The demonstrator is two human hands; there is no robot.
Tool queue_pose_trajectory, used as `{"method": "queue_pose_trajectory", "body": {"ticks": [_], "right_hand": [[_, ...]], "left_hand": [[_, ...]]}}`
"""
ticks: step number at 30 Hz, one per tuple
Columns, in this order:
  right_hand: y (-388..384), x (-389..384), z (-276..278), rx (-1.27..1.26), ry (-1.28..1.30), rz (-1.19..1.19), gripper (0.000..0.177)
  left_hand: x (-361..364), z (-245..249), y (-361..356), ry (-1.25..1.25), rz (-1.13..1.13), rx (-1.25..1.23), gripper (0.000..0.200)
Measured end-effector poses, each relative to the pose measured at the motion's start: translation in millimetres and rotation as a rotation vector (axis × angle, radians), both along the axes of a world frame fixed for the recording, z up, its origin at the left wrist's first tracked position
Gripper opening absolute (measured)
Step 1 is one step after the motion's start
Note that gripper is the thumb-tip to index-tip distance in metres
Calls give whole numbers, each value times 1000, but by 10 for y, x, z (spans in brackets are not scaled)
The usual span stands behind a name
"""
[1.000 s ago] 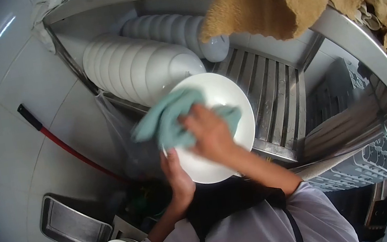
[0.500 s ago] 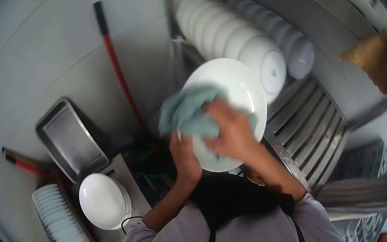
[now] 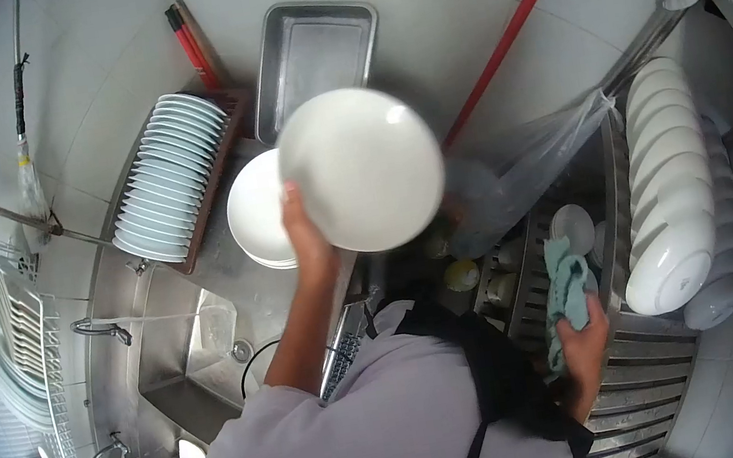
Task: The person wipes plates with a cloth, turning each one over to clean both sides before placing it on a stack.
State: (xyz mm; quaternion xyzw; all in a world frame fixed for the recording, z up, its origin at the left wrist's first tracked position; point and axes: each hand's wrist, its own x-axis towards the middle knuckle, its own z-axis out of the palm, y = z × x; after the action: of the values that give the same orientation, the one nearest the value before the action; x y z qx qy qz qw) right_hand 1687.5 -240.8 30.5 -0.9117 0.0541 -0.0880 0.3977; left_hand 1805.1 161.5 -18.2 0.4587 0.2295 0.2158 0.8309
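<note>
So the left hand [image 3: 313, 251] is holding a white plate [image 3: 363, 173] up by its edge, with the thumb showing at the rim and the other fingers hiding behind it, so I can't tell exactly how they're curling. The plate is facing the camera and partly covering a small stack [image 3: 257, 212] of white dishes on the steel counter [image 3: 250, 296]; can't tell how big the gap is. Over on the other side, the right hand [image 3: 585, 334] is gripping a crumpled green cloth [image 3: 566, 284], fingers closing around its lower part, and it's hanging out well apart from the plate, near the slatted shelf [image 3: 645, 377]. A long row of white bowls [image 3: 668, 184] is sitting nested on their sides just past that hand. Back by the wall, a metal tray [image 3: 313, 62] is leaning upright behind the stack, and a brown rack [image 3: 212, 181] beside it is holding a line of thin plates [image 3: 169, 178] on edge. A red pole [image 3: 493, 63] is leaning there too, and the sink [image 3: 179, 399] is sitting below the rack in view.
</note>
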Motion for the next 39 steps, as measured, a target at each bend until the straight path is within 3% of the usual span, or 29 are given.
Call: {"method": "queue_pose_trajectory", "body": {"ticks": [3,7,17,20,23,26,28,32,35,37,39], "right_hand": [[-5,-56,-297,154,33,58,38],[78,-33,-357,182,64,83,37],[151,99,-261,203,60,132,37],[156,59,-314,244,69,103,38],[97,48,-414,273,83,122,39],[112,17,-367,255,96,133,42],[98,-4,-431,253,15,75,35],[44,-67,-301,600,75,2,46],[-28,-140,-209,1018,65,-65,55],[-133,-217,-250,1249,60,-70,61],[-207,-292,-321,1526,41,-57,67]], "left_hand": [[-118,-314,539,6,297,63,60],[-337,-719,1064,44,449,73,56],[-491,-1264,1263,75,501,-30,54],[-526,-1500,1497,263,439,261,58],[-577,-921,1264,579,285,486,65],[-582,-1217,1562,830,138,383,69],[-710,-1349,1715,835,-57,690,82],[-747,-1375,1953,1185,-422,1122,95],[-518,-574,1362,1083,-443,1062,80],[-283,-128,854,792,-460,1296,69],[-4,98,196,530,-658,1203,57]]}}
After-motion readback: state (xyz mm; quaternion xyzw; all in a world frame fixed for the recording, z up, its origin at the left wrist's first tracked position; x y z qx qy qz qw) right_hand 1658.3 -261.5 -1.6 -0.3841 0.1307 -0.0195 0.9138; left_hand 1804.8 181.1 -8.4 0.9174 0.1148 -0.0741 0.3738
